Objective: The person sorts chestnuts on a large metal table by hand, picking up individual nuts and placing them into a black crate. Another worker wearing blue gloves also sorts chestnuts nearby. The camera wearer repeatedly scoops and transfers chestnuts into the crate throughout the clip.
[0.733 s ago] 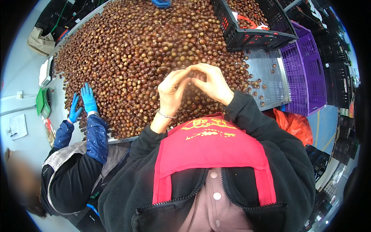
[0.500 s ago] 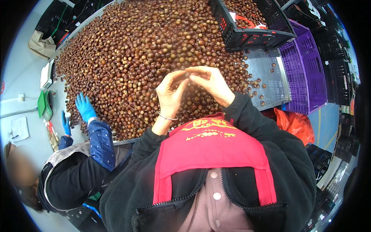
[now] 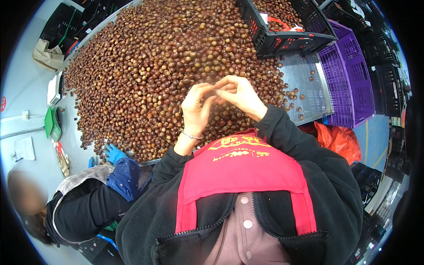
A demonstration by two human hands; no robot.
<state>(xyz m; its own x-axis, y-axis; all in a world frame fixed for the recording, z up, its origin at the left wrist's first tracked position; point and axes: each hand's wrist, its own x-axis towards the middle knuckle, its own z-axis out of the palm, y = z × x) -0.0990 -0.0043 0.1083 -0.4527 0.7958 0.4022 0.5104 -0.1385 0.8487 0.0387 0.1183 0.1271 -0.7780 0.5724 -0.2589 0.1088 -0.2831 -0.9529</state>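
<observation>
Both hands unmoved since earlier; co-worker's blue glove (image 3: 114, 153) has shifted right.
Left hand (image 3: 197, 107) and right hand (image 3: 239, 94) meet fingertip to fingertip, fingers narrow, contents indiscernible, above nuts (image 3: 145, 75) heaped on table (image 3: 309, 95).

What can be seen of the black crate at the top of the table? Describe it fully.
The black crate looks like plastic, with latticed, slotted walls and a thick rim. It stands upright at the far right end of the metal table, against the heap of brown nuts, and holds more nuts inside. Something red and white lies in it. A purple crate stands to its right.
</observation>
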